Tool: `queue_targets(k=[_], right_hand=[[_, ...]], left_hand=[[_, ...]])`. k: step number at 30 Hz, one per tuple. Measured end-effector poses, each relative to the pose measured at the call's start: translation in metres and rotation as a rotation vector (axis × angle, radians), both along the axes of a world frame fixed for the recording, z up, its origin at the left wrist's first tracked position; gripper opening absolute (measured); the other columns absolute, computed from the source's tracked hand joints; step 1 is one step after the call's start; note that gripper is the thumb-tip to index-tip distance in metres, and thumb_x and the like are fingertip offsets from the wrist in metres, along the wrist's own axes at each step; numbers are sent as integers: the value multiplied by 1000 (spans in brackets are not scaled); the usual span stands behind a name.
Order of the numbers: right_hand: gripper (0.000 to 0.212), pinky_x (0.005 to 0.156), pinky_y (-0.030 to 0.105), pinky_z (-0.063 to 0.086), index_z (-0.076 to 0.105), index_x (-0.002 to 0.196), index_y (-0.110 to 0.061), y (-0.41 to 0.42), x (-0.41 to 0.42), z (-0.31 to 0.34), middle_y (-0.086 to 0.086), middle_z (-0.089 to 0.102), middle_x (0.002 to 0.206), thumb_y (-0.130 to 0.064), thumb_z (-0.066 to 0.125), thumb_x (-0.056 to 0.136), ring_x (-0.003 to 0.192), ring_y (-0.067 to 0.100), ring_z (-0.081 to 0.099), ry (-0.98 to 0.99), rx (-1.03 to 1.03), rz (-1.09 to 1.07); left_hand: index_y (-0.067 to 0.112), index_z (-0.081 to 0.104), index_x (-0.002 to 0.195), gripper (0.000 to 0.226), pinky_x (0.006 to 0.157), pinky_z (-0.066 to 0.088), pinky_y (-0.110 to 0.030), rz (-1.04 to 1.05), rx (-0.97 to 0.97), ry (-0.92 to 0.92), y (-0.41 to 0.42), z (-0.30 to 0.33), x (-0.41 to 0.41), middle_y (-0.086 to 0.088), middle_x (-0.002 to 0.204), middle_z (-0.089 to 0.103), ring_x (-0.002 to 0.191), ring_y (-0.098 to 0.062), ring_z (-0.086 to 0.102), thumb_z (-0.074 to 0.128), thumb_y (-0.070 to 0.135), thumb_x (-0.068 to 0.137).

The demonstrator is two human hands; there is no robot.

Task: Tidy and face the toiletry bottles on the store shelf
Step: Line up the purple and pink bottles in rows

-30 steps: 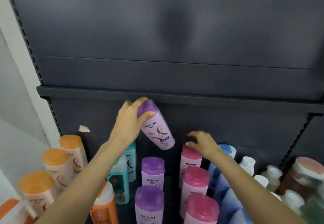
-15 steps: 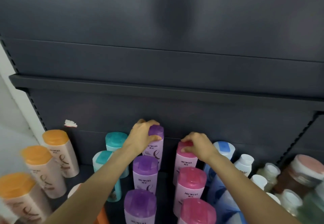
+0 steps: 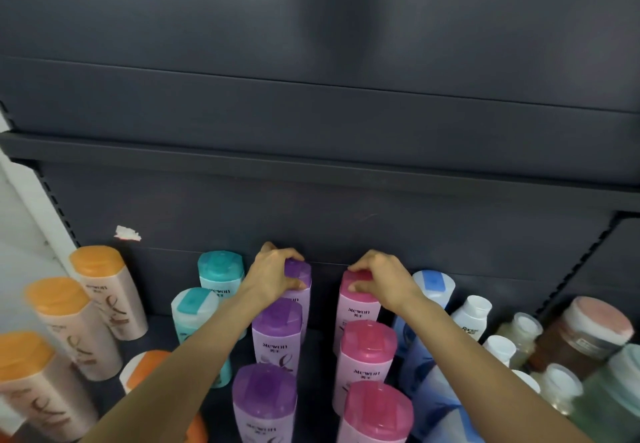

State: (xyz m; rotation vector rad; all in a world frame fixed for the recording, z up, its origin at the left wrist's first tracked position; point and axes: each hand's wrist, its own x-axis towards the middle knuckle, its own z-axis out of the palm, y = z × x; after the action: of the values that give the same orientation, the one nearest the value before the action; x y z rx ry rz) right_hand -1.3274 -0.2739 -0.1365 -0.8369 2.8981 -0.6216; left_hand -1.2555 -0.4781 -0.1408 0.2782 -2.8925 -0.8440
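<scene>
Since a moment ago you've stood the rear purple bottle (image 3: 298, 281) upright by the shelf's back wall; your left hand (image 3: 273, 274) grips its cap, your right hand (image 3: 381, 278) pinches the rear pink bottle (image 3: 356, 307), label seemingly forward.

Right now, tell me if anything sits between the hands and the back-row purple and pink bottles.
Nothing does. The left hand grips the purple bottle's cap; the right hand grips the pink bottle's cap.

Single head view, wide-angle, looked forward and down onto shelf back panel (image 3: 346, 220). Close range: both forearms entered from bottom edge, bottle rows (image 3: 277, 331) filled lower half of frame, dark upper shelf (image 3: 311, 165) filled upper half. No second view to share scene.
</scene>
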Motion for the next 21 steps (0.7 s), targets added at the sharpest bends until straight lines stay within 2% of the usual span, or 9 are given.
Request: queue_targets(k=[7, 12, 14, 16, 18, 21], right_hand=[[41, 94, 30, 44, 61, 125, -16, 1, 10, -1, 2, 57, 121, -22, 69, 84, 111, 19, 55, 39, -26, 2], [42, 100, 25, 38, 57, 128, -13, 1, 20, 1, 4, 55, 128, -19, 65, 88, 119, 19, 51, 75, -36, 15], [42, 104, 25, 35, 56, 130, -13, 2, 27, 3, 2, 52, 133, -20, 63, 89, 123, 19, 47, 104, -46, 20], [40, 105, 25, 35, 58, 128, -15, 6, 35, 6, 0, 53, 132, -22, 63, 89, 123, 18, 47, 123, -77, 31], [37, 99, 22, 37, 62, 123, -16, 12, 44, 10, 2, 57, 125, -25, 66, 87, 117, 19, 52, 95, -110, 53], [37, 86, 13, 36, 64, 120, -16, 22, 59, 14, 2, 61, 119, -28, 68, 85, 109, 15, 57, 3, -85, 84]], left_hand=[[20, 60, 123, 42, 91, 33, -16, -1, -28, 63, -2, -2, 7, -9, 121, 47, 109, -21, 51, 70, 22, 82], [16, 63, 120, 32, 102, 30, -18, -26, -59, 130, -5, 2, 18, -9, 126, 44, 119, -21, 45, 64, 15, 88], [16, 65, 117, 29, 100, 29, -17, -61, -48, 183, -7, 6, 26, -6, 126, 47, 120, -20, 44, 63, 14, 88], [16, 66, 115, 28, 94, 29, -13, -122, -22, 207, -9, 10, 38, -1, 116, 52, 113, -17, 49, 65, 20, 87], [19, 64, 117, 37, 89, 35, -13, -202, -28, 130, -11, 12, 52, 6, 106, 52, 103, -11, 52, 70, 31, 82], [24, 58, 124, 55, 91, 39, -19, -251, -65, -20, -12, 12, 68, 11, 106, 47, 100, -5, 46, 74, 42, 75]])
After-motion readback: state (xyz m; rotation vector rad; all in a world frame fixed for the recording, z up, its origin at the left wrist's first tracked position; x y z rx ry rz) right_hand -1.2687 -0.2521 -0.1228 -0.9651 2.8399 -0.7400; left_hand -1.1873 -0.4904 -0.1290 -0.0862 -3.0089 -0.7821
